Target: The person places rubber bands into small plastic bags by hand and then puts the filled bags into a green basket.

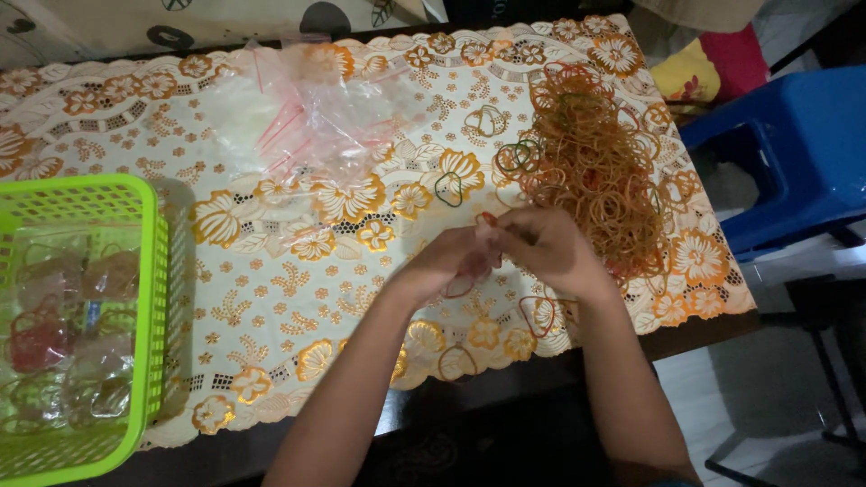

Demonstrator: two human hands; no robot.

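A small bunch of rubber bands (481, 242) is pinched between the left hand (448, 259) and right hand (548, 247), just beside the loose pile (595, 153); the bands are best kept flat and gathered evenly. The worktop (298, 289) is covered with a floral cloth, with clear bags (316, 108), a green basket (144, 298) and a blue stool (794, 153) nearby.
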